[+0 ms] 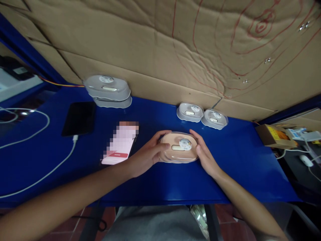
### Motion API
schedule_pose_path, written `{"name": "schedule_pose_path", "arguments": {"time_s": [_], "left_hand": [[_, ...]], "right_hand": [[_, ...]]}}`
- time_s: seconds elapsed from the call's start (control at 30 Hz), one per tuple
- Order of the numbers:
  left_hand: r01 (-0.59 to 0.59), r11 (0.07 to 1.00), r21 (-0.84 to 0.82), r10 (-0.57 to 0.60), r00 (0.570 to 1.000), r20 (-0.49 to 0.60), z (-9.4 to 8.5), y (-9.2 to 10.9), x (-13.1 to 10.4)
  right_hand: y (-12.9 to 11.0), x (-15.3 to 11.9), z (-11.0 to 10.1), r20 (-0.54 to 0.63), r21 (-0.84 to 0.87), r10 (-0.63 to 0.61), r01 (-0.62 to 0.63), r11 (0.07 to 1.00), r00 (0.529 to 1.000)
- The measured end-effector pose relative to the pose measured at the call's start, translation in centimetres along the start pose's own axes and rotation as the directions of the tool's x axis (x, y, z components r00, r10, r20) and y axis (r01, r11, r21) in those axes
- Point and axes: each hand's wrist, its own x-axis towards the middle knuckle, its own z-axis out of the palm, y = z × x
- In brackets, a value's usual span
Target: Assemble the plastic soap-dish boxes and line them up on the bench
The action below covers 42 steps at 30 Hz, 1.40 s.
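Note:
A peach-coloured oval plastic box (173, 155) with a clear lid, a pale handle piece and a round white sticker is between my two hands, over the front middle of the blue table. My left hand (155, 149) grips its left end, the thumb on top of the lid. Around the right end my right hand (204, 155) is curled, fingers along the far side. The underside of the box is hidden, so I cannot tell whether it rests on the table. A lit phone (122, 142), its screen partly pixelated, lies left of the box.
Grey lidded boxes (107, 88) are stacked at the back left. Two smaller grey boxes (190, 112) stand by the cardboard wall (140, 40). A black device (79, 118) with a white cable (67, 154) lies on the left of the blue table (240, 160). An open carton (276, 135) is at right.

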Motion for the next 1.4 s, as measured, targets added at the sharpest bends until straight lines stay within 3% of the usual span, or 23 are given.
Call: {"name": "schedule_pose_path", "arguments": {"time_s": [0.13, 0.33, 0.53, 0.7, 1.13, 1.27, 1.4], "left_hand": [[0.064, 0.991, -0.118, -0.071, 0.996, -0.055, -0.3, 0.6, 0.5], [0.097, 0.987, -0.129, -0.098, 0.995, -0.003, -0.4, 1.0, 0.6], [0.100, 0.984, -0.147, -0.094, 0.994, 0.048, -0.9, 0.6, 0.8], [0.039, 0.995, -0.095, -0.029, 0.994, 0.105, -1.0, 0.5, 0.7], [-0.016, 0.999, -0.050, 0.017, 1.000, 0.025, -1.1, 0.1, 0.9], [-0.036, 0.999, 0.010, 0.036, 0.999, -0.019, -1.0, 0.2, 0.7], [-0.117, 0.981, 0.153, 0.120, 0.993, -0.012, -0.7, 0.6, 0.1]], "right_hand": [[0.0, -0.4, -0.1, 0.123, 0.022, -0.052, 0.050, 0.999, 0.991], [0.0, -0.3, -0.3, 0.090, -0.047, -0.038, 0.043, 0.998, 0.995], [-0.2, -0.4, -0.4, 0.110, 0.017, -0.055, 0.053, 0.998, 0.992], [-0.4, -0.4, -0.5, 0.126, 0.023, -0.061, 0.059, 0.998, 0.990], [-0.2, -0.3, -0.8, 0.189, -0.054, -0.117, 0.130, 0.990, 0.975], [-0.1, -0.2, -0.5, 0.160, 0.107, -0.065, 0.049, 0.993, 0.985], [-0.1, 0.2, 0.1, 0.104, 0.318, 0.163, -0.188, 0.929, 0.981]]}}
